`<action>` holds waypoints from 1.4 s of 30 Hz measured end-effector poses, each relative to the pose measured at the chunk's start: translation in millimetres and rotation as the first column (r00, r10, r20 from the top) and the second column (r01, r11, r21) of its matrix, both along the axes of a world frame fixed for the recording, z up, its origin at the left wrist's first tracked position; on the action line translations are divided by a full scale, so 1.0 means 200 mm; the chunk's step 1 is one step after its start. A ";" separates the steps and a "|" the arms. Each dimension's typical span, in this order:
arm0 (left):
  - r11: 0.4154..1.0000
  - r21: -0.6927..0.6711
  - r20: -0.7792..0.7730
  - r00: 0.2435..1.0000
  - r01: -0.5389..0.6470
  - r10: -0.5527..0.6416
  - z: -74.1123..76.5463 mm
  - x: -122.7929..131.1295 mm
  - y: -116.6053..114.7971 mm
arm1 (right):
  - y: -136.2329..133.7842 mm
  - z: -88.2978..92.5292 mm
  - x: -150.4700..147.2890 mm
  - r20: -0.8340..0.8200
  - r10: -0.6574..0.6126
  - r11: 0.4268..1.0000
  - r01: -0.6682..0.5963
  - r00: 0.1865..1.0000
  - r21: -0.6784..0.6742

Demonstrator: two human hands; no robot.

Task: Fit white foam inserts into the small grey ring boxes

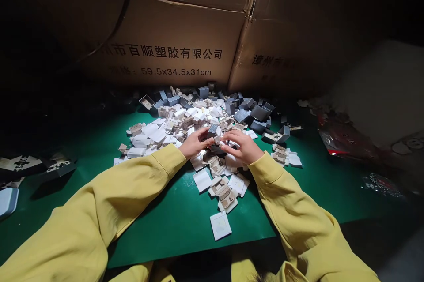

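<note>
Above the middle of a green table [159,233], my left hand [196,142] is closed around a small dark blue-grey box [213,129]. Close on its right side, my right hand [242,146] has its fingers bent in toward the box, at a pale piece [217,139] by its edge. What the right fingertips grip is too small to make out. Beneath and around both hands spreads a pile of white and beige padded inserts [152,134]. Several inserts [224,193] lie nearer to me, along with one flat white square [220,225].
Dark boxes [260,113] lie heaped at the back right of the pile, some with lids up. Two large cartons [185,30] stand behind the table. More opened boxes [56,168] are at far left, beside a light blue item [8,202]. Clear plastic bags [338,141] lie right.
</note>
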State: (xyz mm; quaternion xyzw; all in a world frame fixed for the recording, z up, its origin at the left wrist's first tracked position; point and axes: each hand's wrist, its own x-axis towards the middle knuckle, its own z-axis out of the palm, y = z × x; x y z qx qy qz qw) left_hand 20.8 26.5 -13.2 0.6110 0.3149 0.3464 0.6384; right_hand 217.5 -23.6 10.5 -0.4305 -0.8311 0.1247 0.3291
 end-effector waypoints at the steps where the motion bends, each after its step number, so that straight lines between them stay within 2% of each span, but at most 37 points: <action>1: 1.000 -0.013 0.004 1.000 -0.006 0.006 0.00 0.00 0.00 | 0.00 0.00 0.00 0.023 0.004 1.000 -0.004 1.000 0.018; 6: 0.997 -0.069 0.070 0.997 -0.021 0.025 0.01 0.01 0.01 | 0.00 -0.02 0.00 0.087 -0.013 0.993 0.003 0.996 0.120; 13: 0.971 -0.231 0.202 0.974 -0.056 0.105 0.01 0.01 0.01 | 0.00 -0.02 -0.01 0.184 -0.043 0.959 -0.012 0.982 0.284; 18: 0.951 -0.308 0.259 0.959 -0.032 0.116 0.02 0.01 0.02 | -0.01 -0.02 -0.02 0.198 -0.036 0.951 -0.028 0.979 0.308; 27: 0.956 -0.293 0.279 0.955 -0.011 0.097 0.01 0.00 0.02 | -0.02 -0.01 -0.04 0.232 -0.061 0.935 -0.026 0.971 0.354; 32: 0.962 -0.269 0.279 0.953 -0.041 0.119 0.01 0.00 0.02 | -0.01 -0.04 -0.04 0.207 -0.073 0.937 -0.004 0.976 0.348; 38: 0.965 -0.260 0.250 0.963 -0.032 0.100 0.01 0.00 0.02 | -0.02 -0.05 -0.04 0.117 -0.040 0.942 -0.001 0.992 0.334; 42: 0.977 -0.204 0.199 0.975 -0.056 0.097 0.02 0.00 0.01 | -0.03 -0.02 -0.05 -0.053 0.058 0.961 -0.042 0.997 0.275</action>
